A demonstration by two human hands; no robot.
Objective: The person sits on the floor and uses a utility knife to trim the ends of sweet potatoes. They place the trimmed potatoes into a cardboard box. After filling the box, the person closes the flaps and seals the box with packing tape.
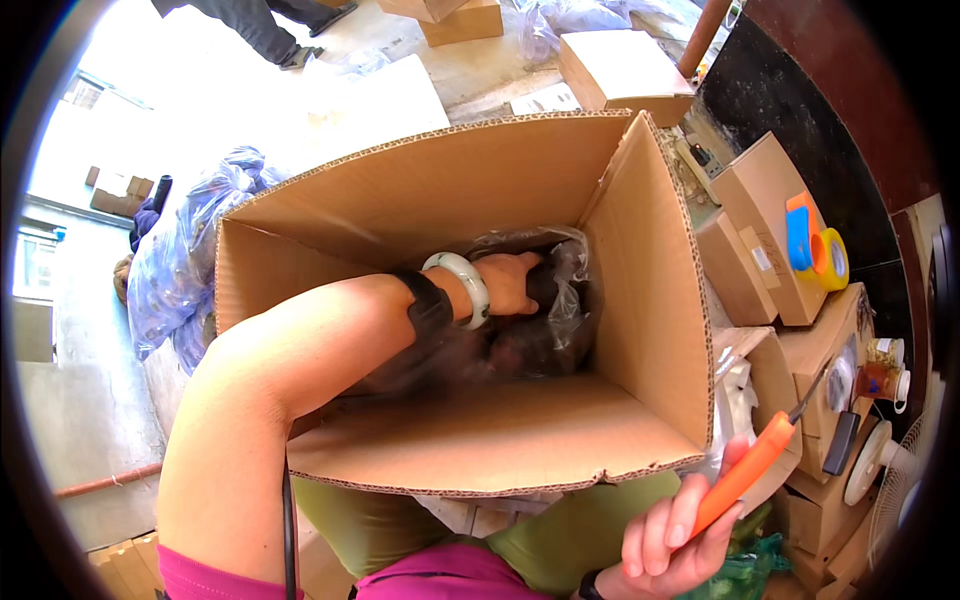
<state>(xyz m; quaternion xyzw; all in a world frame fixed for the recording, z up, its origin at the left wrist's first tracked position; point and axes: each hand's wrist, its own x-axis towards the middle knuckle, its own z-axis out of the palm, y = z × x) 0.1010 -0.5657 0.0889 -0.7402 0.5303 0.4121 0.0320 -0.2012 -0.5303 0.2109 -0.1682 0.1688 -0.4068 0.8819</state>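
Note:
A large open cardboard box (652, 300) stands before me. My left hand (506, 283) reaches deep into it, at dark items in a clear plastic bag (566, 307); its fingertips are hidden, so I cannot tell whether it grips anything. A pale bangle (459, 289) and a black band circle that wrist. Outside the box's near right corner, my right hand (679, 525) holds an orange-handled tool (742, 480) with a thin metal blade, pointing up and right.
Filled plastic bags (187, 247) lie left of the box. On the right are cardboard boxes (772, 225), tape rolls with a dispenser (814, 240), jars (885, 379) and a fan (896, 465). A person's legs (255, 30) show at the top left.

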